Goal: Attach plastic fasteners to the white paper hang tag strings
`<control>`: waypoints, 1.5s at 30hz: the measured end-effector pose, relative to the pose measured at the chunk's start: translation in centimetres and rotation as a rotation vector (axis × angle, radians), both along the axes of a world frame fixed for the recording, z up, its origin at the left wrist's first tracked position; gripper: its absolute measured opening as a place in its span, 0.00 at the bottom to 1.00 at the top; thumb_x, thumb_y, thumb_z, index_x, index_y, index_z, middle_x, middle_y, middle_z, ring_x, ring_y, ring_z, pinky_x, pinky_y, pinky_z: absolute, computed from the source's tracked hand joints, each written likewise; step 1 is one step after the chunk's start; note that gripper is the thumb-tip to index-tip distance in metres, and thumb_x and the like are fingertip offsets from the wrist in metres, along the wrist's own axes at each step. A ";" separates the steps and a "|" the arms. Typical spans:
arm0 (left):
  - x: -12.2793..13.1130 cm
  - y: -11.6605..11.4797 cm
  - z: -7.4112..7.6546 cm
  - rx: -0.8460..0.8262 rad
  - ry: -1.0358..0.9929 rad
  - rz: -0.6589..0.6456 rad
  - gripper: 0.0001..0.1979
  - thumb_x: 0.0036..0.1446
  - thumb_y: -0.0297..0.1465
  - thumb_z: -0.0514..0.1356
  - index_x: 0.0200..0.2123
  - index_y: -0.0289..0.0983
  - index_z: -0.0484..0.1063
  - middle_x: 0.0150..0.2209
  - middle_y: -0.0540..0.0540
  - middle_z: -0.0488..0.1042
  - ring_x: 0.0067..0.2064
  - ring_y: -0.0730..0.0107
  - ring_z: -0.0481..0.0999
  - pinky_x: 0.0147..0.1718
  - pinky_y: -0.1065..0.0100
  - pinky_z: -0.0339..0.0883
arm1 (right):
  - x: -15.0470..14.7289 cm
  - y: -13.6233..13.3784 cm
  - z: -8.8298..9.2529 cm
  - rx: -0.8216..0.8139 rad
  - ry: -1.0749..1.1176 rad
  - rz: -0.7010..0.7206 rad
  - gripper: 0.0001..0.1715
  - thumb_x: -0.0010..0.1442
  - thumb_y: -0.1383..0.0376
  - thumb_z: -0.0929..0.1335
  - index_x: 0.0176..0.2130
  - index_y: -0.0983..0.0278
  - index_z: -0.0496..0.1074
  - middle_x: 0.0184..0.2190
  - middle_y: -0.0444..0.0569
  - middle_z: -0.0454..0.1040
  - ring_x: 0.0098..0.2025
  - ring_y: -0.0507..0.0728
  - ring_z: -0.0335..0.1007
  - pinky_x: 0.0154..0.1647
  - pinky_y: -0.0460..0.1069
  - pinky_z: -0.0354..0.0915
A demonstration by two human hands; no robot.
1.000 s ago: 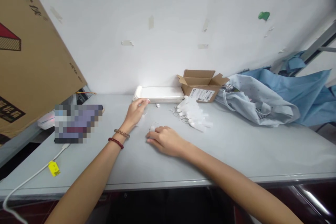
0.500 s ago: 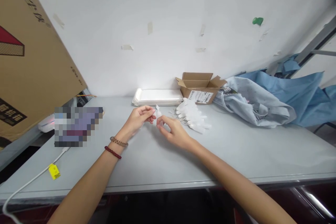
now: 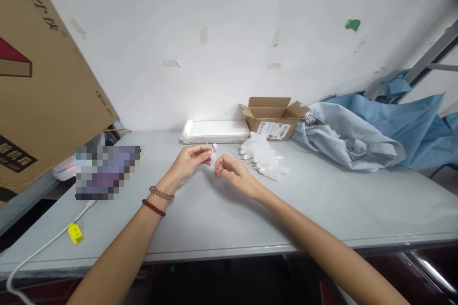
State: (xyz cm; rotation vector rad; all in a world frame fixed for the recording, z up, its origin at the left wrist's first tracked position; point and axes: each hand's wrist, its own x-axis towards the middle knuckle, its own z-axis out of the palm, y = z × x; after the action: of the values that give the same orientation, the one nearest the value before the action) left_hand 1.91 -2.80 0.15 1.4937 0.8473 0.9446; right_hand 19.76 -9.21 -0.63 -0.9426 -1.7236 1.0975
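Observation:
My left hand (image 3: pixel 189 162) and my right hand (image 3: pixel 233 174) meet just above the grey table (image 3: pixel 222 219), fingertips pinched together on one small white piece (image 3: pixel 214 158) held between them. What exactly the piece is stays too small to tell; it looks like the ones in the pile of small white tagged pieces (image 3: pixel 263 156) lying just right of my right hand. Two bead bracelets sit on my left wrist.
A stack of white trays (image 3: pixel 214 131) and an open cardboard box (image 3: pixel 274 116) stand against the wall. Blue cloth (image 3: pixel 358 133) covers the right side. At left are a big cardboard carton (image 3: pixel 39 81), a blurred-out object (image 3: pixel 107 169) and a white cable with a yellow tag (image 3: pixel 75 233).
My right hand rose from the table with a small white piece and met my left hand, which came back from the trays. Both now pinch the piece, closer together than half a second ago.

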 end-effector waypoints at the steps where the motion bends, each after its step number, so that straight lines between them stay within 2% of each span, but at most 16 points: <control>1: 0.0 0.0 0.0 0.000 -0.002 0.000 0.11 0.51 0.36 0.65 0.36 0.37 0.77 0.33 0.48 0.75 0.33 0.72 0.71 0.39 0.66 0.67 | 0.0 0.1 0.0 -0.029 0.049 0.019 0.03 0.58 0.67 0.61 0.34 0.62 0.64 0.28 0.43 0.69 0.31 0.52 0.64 0.35 0.48 0.58; 4: 0.0 -0.1 0.2 -0.001 0.000 -0.019 0.11 0.51 0.36 0.65 0.36 0.36 0.77 0.33 0.47 0.75 0.33 0.71 0.71 0.40 0.65 0.67 | -0.2 0.1 0.0 -0.134 0.193 0.075 0.02 0.57 0.66 0.62 0.33 0.62 0.62 0.28 0.44 0.69 0.29 0.51 0.63 0.34 0.48 0.59; 10: 0.1 -0.5 0.7 -0.013 -0.032 -0.025 0.09 0.50 0.34 0.65 0.34 0.36 0.77 0.36 0.46 0.75 0.35 0.70 0.72 0.41 0.65 0.67 | 0.0 0.1 0.2 -0.407 0.404 0.137 0.07 0.54 0.64 0.65 0.33 0.61 0.60 0.30 0.44 0.71 0.22 0.48 0.58 0.26 0.46 0.58; 15: 0.0 -0.6 1.0 -0.049 -0.024 -0.015 0.10 0.49 0.35 0.66 0.35 0.37 0.77 0.38 0.46 0.75 0.34 0.71 0.72 0.41 0.65 0.67 | 0.3 0.1 0.4 -0.502 0.471 0.131 0.10 0.52 0.64 0.66 0.33 0.61 0.59 0.31 0.44 0.72 0.21 0.47 0.57 0.24 0.45 0.58; 19: -0.3 -0.6 1.3 -0.041 0.074 -0.033 0.12 0.49 0.37 0.65 0.35 0.36 0.76 0.34 0.46 0.75 0.32 0.70 0.72 0.38 0.66 0.67 | 0.3 -0.1 1.0 -0.435 0.359 0.087 0.07 0.53 0.65 0.64 0.33 0.61 0.58 0.29 0.43 0.71 0.20 0.47 0.56 0.23 0.45 0.59; 23: -0.5 -0.6 1.6 0.010 0.222 -0.048 0.13 0.50 0.41 0.63 0.28 0.36 0.74 0.26 0.48 0.72 0.28 0.70 0.71 0.28 0.69 0.65 | 0.3 0.0 0.7 -0.310 0.209 0.040 0.03 0.57 0.64 0.60 0.35 0.61 0.58 0.27 0.41 0.66 0.20 0.48 0.52 0.22 0.45 0.58; 25: -0.4 -0.7 1.5 0.037 0.281 -0.053 0.16 0.51 0.43 0.62 0.23 0.36 0.71 0.22 0.50 0.68 0.24 0.72 0.68 0.25 0.70 0.63 | 0.3 0.0 0.3 -0.220 0.114 -0.015 0.04 0.60 0.64 0.57 0.36 0.61 0.58 0.25 0.40 0.64 0.21 0.49 0.53 0.22 0.44 0.56; 28: 0.1 -0.9 0.9 0.028 0.335 -0.046 0.21 0.52 0.45 0.60 0.18 0.36 0.65 0.19 0.51 0.65 0.20 0.75 0.65 0.21 0.71 0.61 | 0.3 0.2 -0.4 -0.106 0.002 -0.117 0.06 0.62 0.66 0.55 0.36 0.61 0.58 0.21 0.38 0.59 0.23 0.50 0.55 0.26 0.45 0.58; 32: 0.9 -1.3 0.5 -0.020 0.374 -0.035 0.22 0.54 0.47 0.58 0.18 0.36 0.64 0.17 0.51 0.65 0.17 0.75 0.64 0.18 0.71 0.59 | 0.3 0.7 -1.0 -0.086 -0.009 -0.221 0.05 0.61 0.66 0.56 0.35 0.61 0.59 0.20 0.37 0.55 0.22 0.50 0.56 0.32 0.48 0.64; 35: 1.3 -1.6 0.6 -0.037 0.296 -0.041 0.22 0.55 0.47 0.57 0.20 0.36 0.64 0.20 0.50 0.66 0.19 0.74 0.66 0.18 0.71 0.61 | 0.2 1.0 -1.5 -0.082 0.047 -0.255 0.05 0.61 0.64 0.56 0.34 0.61 0.58 0.21 0.37 0.55 0.23 0.50 0.56 0.32 0.48 0.65; 41: 1.3 -1.6 0.6 -0.025 0.217 -0.084 0.18 0.52 0.43 0.62 0.22 0.35 0.68 0.22 0.49 0.68 0.23 0.73 0.69 0.24 0.69 0.66 | 0.1 1.0 -1.8 -0.125 0.138 -0.276 0.05 0.60 0.63 0.58 0.34 0.60 0.59 0.19 0.35 0.53 0.21 0.49 0.53 0.34 0.49 0.67; 43: 1.3 -1.5 0.4 -0.007 0.200 -0.099 0.16 0.52 0.43 0.62 0.23 0.35 0.70 0.23 0.49 0.69 0.24 0.72 0.69 0.26 0.68 0.67 | 0.0 1.0 -1.8 -0.154 0.165 -0.291 0.05 0.59 0.63 0.58 0.33 0.60 0.59 0.18 0.34 0.52 0.19 0.48 0.52 0.32 0.48 0.66; 45: 1.3 -1.3 0.2 0.008 0.172 -0.101 0.14 0.51 0.41 0.63 0.27 0.35 0.73 0.27 0.47 0.72 0.28 0.71 0.71 0.29 0.67 0.68 | 0.0 1.1 -1.7 -0.200 0.193 -0.307 0.05 0.59 0.63 0.58 0.33 0.61 0.59 0.17 0.34 0.51 0.18 0.48 0.52 0.27 0.46 0.63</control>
State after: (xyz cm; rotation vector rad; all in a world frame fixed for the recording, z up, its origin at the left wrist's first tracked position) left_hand 3.20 -4.13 0.32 1.6260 0.8827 0.7542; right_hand 19.76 -8.13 -2.28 -1.1422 -1.2812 1.1276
